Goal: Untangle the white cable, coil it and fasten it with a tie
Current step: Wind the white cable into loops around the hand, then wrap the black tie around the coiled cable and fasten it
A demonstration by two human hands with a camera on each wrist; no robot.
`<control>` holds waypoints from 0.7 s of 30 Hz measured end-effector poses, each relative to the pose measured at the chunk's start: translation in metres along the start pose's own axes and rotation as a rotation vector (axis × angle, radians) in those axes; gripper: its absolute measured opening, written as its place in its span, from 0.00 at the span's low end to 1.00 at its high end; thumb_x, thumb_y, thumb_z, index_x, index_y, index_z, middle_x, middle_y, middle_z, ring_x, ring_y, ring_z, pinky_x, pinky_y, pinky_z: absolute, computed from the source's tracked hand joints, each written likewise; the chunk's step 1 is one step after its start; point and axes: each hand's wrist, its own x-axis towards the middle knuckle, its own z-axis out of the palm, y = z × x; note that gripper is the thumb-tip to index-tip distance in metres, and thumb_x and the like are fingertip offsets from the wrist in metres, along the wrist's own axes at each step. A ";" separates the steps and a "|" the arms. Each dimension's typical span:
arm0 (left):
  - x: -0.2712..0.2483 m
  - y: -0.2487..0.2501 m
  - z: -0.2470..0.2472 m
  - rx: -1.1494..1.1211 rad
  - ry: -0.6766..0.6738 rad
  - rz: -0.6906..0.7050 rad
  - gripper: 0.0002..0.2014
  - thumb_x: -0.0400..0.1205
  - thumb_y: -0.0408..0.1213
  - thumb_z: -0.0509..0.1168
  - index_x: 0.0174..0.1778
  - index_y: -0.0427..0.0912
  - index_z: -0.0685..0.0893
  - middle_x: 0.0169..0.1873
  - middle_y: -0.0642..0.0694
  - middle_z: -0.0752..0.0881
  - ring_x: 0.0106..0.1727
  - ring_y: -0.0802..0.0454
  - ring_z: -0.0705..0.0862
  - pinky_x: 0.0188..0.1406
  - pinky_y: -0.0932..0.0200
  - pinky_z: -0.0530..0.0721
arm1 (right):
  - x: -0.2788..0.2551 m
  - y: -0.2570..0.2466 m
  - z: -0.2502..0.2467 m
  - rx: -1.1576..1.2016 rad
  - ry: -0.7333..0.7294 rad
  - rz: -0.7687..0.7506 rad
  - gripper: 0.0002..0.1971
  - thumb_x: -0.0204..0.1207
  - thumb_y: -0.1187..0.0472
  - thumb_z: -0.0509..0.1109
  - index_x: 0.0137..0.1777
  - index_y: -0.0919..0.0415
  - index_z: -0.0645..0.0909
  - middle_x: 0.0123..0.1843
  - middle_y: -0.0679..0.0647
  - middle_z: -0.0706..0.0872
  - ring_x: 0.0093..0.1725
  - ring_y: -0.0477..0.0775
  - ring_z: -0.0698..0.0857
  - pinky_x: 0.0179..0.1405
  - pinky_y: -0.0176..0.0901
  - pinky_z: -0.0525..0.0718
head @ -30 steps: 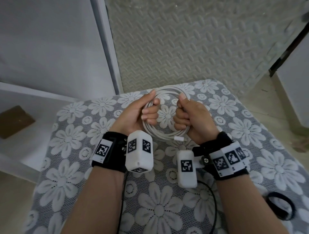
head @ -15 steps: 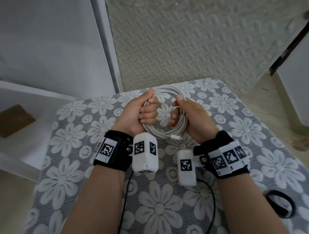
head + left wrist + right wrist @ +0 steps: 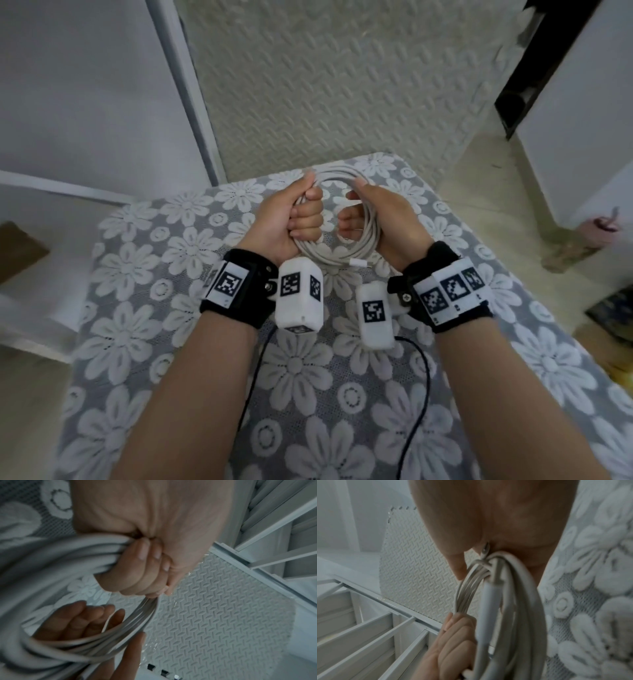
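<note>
The white cable [image 3: 337, 254] is wound into a coil of several loops, held upright over the far part of the table. My left hand [image 3: 305, 216] grips the coil's left side in a tight fist, seen close in the left wrist view [image 3: 142, 563]. On the coil's right side my right hand [image 3: 356, 219] has its fingers curled through the loops and its thumb on the outside. A white plug end [image 3: 358, 263] sticks out at the coil's bottom; it hangs beside the strands [image 3: 518, 601] in the right wrist view. I see no tie.
The table wears a grey cloth with white flowers [image 3: 294, 370]. A pale embossed foam mat [image 3: 342, 85] leans behind its far edge, with a white frame [image 3: 191, 102] to its left. Thin black wires [image 3: 423, 377] run from my wrist cameras along my forearms.
Both hands have carried the coil a little farther from me and drawn closer together. The coil looks narrower. My right hand has shifted its hold on the right side.
</note>
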 end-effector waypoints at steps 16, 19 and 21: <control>-0.028 -0.063 0.093 0.097 -0.087 -0.239 0.21 0.87 0.46 0.50 0.27 0.44 0.67 0.11 0.55 0.62 0.09 0.63 0.58 0.06 0.70 0.54 | -0.115 -0.039 -0.113 -0.511 0.404 0.082 0.07 0.80 0.64 0.63 0.47 0.64 0.82 0.40 0.56 0.84 0.36 0.51 0.78 0.35 0.39 0.75; -0.027 -0.071 0.101 0.121 -0.072 -0.267 0.20 0.87 0.46 0.50 0.28 0.44 0.66 0.10 0.55 0.62 0.09 0.63 0.58 0.05 0.70 0.55 | -0.133 -0.031 -0.117 -0.781 0.282 0.181 0.07 0.79 0.64 0.65 0.47 0.68 0.82 0.41 0.58 0.81 0.38 0.53 0.77 0.33 0.40 0.76; -0.024 -0.073 0.104 0.144 -0.065 -0.282 0.20 0.87 0.46 0.51 0.29 0.44 0.66 0.10 0.55 0.62 0.09 0.63 0.58 0.05 0.70 0.55 | -0.136 -0.023 -0.114 -0.933 0.229 0.262 0.08 0.78 0.65 0.64 0.37 0.65 0.78 0.36 0.56 0.78 0.34 0.53 0.75 0.30 0.40 0.74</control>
